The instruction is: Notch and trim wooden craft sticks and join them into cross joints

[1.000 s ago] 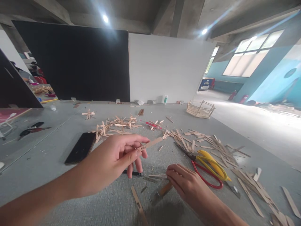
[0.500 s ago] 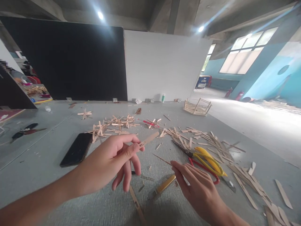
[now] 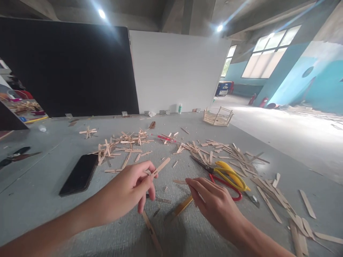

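Observation:
My left hand (image 3: 125, 191) pinches a flat wooden craft stick (image 3: 160, 167) between thumb and fingers, its free end pointing up and right. My right hand (image 3: 213, 203) holds a thin wooden sliver (image 3: 179, 181) by one end, the sliver pointing left toward the left hand. Both hands hover just above the grey table (image 3: 40, 200). A yellow-handled craft knife (image 3: 180, 208) lies on the table between and below the hands, and a longer wooden stick (image 3: 151, 232) lies near the front edge.
Yellow-handled scissors (image 3: 225, 171) and red-handled scissors (image 3: 227, 189) lie right of my right hand. A black phone (image 3: 79, 174) lies to the left. Heaps of craft sticks (image 3: 233, 153) cover the middle and right. A stick-built frame (image 3: 217, 116) stands at the far edge.
My right hand lifted the thin sliver off the table and brought it toward the left hand. The left hand lowered slightly with its stick. The camera turned a little to the right.

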The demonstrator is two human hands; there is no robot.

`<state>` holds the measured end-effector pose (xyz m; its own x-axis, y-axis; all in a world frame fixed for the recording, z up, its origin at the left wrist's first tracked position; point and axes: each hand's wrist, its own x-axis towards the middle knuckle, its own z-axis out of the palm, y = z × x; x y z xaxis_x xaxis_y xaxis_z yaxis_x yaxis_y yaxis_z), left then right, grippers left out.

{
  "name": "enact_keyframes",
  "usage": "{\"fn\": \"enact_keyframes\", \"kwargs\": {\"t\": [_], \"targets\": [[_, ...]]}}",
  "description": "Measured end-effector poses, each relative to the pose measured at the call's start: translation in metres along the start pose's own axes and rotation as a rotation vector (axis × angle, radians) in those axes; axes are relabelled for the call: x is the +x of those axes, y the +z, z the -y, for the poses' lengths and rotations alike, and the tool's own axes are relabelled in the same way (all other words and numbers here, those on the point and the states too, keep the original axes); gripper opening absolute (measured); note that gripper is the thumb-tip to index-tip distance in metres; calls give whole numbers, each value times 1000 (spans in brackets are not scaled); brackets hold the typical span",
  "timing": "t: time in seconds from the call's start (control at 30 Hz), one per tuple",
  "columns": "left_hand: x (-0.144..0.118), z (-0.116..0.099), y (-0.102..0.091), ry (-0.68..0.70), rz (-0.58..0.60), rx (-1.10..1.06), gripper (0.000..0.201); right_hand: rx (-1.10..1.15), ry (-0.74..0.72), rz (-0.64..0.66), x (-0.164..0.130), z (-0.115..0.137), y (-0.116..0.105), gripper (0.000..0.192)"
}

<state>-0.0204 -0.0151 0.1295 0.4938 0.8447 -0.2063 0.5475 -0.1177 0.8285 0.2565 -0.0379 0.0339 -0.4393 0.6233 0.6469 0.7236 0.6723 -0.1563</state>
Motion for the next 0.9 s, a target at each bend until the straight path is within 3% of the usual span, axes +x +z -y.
{"fn": "enact_keyframes", "kwargs": {"t": [0.4,0.63,0.8,0.9], "targets": [[3,-3,1,-14,-12,94,21,0,-145,-221,0,7,-16,34],[4,-2,-1,-16,-12,86,19,27,-143,-227,-4,6,-13,34],[0,-2,5,-28,-84,79,35,82,-118,-178,-8,9,-14,42],[-2,-2,14,-28,-111,24,38,153,-78,-217,-7,16,-14,42]]}}
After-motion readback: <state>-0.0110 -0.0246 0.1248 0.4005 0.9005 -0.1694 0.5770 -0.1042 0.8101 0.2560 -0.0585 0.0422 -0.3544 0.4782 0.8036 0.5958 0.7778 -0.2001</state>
